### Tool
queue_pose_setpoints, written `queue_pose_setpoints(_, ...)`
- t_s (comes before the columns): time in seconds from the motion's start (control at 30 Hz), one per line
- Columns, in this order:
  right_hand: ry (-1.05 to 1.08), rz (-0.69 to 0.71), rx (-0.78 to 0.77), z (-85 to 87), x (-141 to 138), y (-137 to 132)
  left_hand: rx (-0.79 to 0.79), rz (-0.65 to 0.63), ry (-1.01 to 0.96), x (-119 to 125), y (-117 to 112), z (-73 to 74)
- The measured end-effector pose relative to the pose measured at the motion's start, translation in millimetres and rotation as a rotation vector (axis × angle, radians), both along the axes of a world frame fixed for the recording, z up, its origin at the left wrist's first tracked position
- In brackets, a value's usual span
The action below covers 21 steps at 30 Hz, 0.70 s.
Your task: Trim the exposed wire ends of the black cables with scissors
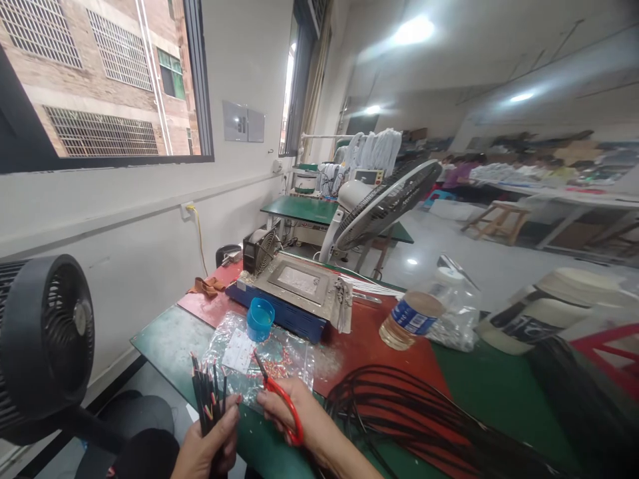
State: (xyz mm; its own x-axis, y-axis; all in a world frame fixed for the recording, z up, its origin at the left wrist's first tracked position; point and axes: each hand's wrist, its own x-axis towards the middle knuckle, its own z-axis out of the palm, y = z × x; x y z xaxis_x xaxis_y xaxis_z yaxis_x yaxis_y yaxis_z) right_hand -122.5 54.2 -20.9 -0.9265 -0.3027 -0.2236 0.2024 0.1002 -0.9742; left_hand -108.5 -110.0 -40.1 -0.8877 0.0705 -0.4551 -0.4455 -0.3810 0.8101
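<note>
My left hand (210,444) is closed round a bundle of thin black cables (206,394), their cut ends pointing up with coloured wire tips showing. My right hand (294,412) grips red-handled scissors (279,398), the dark blades pointing up and left towards the cable ends. Both hands are at the near edge of the green table (170,342). Just behind them lies a clear plastic bag (259,359) with small red and white bits and a paper label.
A blue cap (260,318) sits by a blue-and-grey machine (294,293). A heap of black cables (424,419) lies on the right. A capped bottle (414,313), a white bucket (544,306), a black fan (42,339) at left and a white fan (384,199) stand around.
</note>
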Motion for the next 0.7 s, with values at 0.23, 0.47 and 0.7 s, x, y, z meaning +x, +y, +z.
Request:
queue_pose_setpoints(0.23,-0.195,-0.002,-0.292,5.9,5.8,-7.7,-0.041,-0.106,0.001,10.2,4.9,8.3)
queue_pose_setpoints(0.47,-0.148,0.027,-0.278,1.2,7.2,-7.6,-0.079,-0.118,-0.024,12.6,8.3,8.4)
queue_pose_setpoints(0.7,-0.168,0.065,-0.31,1.2,7.1,-7.4,0.011,-0.143,-0.033,11.4,5.5,4.5)
